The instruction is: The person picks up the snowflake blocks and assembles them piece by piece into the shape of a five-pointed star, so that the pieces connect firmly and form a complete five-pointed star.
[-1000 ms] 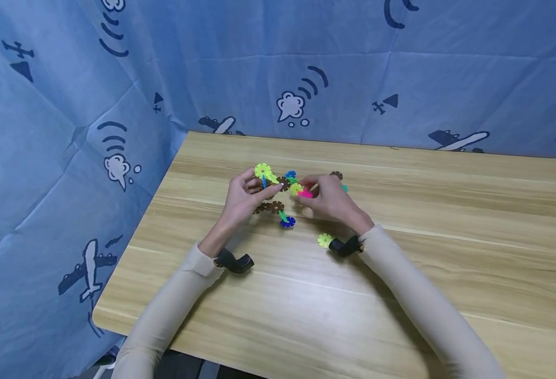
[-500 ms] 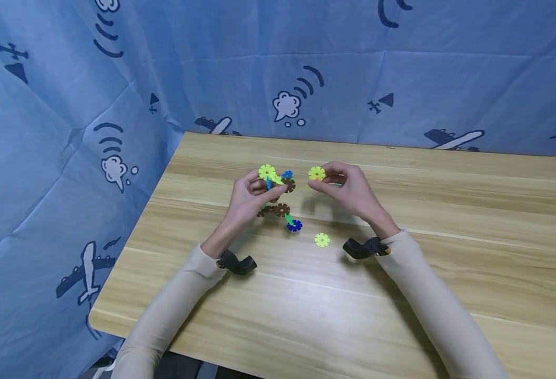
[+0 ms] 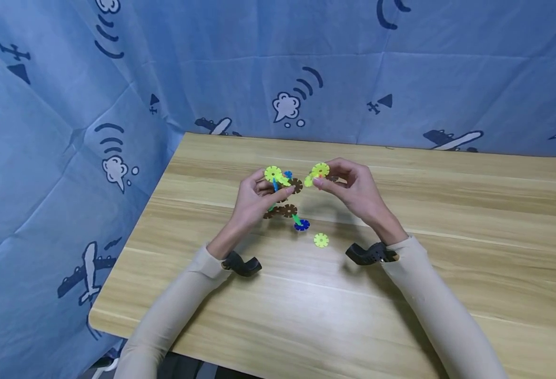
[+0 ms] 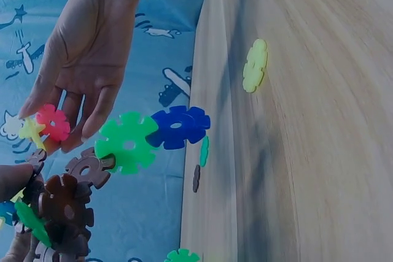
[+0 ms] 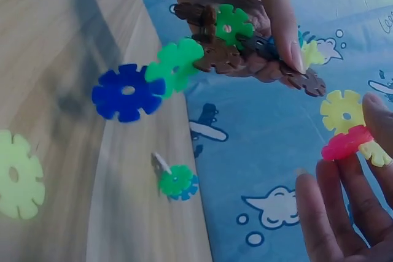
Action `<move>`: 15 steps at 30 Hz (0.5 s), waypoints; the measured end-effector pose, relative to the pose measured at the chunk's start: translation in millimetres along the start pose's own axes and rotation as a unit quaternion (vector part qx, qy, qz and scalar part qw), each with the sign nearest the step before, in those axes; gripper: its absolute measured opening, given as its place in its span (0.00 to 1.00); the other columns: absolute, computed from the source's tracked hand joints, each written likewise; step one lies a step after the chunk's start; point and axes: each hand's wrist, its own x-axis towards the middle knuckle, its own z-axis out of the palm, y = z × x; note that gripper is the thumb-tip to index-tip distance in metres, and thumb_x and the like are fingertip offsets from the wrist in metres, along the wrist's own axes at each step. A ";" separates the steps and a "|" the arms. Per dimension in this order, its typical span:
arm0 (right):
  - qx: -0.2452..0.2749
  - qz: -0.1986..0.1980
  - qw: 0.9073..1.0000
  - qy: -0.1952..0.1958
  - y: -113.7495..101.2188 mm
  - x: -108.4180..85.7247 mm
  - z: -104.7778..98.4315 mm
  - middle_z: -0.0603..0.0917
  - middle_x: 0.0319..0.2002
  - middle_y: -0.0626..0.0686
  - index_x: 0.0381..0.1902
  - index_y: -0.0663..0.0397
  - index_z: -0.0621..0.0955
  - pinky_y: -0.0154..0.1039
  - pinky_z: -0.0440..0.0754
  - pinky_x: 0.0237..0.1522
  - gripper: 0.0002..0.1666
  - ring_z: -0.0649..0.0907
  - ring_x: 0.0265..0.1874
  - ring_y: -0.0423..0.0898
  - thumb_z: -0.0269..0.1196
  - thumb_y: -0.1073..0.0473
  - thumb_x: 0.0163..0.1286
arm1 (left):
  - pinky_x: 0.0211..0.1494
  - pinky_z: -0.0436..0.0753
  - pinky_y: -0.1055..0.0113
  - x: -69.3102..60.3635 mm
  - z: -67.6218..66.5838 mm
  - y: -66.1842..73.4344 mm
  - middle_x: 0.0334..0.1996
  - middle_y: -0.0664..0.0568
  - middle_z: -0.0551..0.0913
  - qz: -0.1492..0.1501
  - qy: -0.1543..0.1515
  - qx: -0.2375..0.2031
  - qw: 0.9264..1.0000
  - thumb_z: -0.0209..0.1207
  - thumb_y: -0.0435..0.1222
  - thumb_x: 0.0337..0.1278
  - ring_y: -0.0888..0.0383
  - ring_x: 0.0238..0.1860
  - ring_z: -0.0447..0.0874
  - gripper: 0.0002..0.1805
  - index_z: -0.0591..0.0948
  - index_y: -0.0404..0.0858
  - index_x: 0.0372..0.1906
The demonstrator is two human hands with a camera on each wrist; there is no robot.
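While the left hand (image 3: 255, 202) partly hides the disc chain (image 5: 216, 56) it grips above the table (image 3: 448, 237), the right hand (image 3: 357, 193) pinches a pink-and-yellow cluster (image 5: 345, 143). Loose yellow disc (image 3: 321, 240): flat on the same table.

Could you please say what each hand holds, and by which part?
Left hand: linked discs, by brown discs; right hand: small cluster, apparently by its pink disc.

Blue fabric (image 3: 221, 31), printed with airplanes (image 3: 89, 269), white clouds (image 3: 286, 106) and dark curved lines (image 3: 383, 16), hung creased behind and to the left of the wood-grain counter (image 3: 472, 210). The counter's near left corner was rounded. Pale glare (image 3: 284, 305) lay on its near part; below its front edge everything looked dark.
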 end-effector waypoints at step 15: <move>0.020 -0.009 1.000 0.016 0.0 -4.0 2.7 0.90 0.42 0.38 0.52 0.58 0.83 0.30 0.89 0.51 0.16 0.90 0.45 0.38 0.71 0.58 0.71 | 0.51 0.91 0.66 -0.8 11.1 4.6 0.44 0.45 0.92 0.015 0.010 -0.007 1.000 0.74 0.32 0.55 0.59 0.42 0.91 0.21 0.80 0.36 0.53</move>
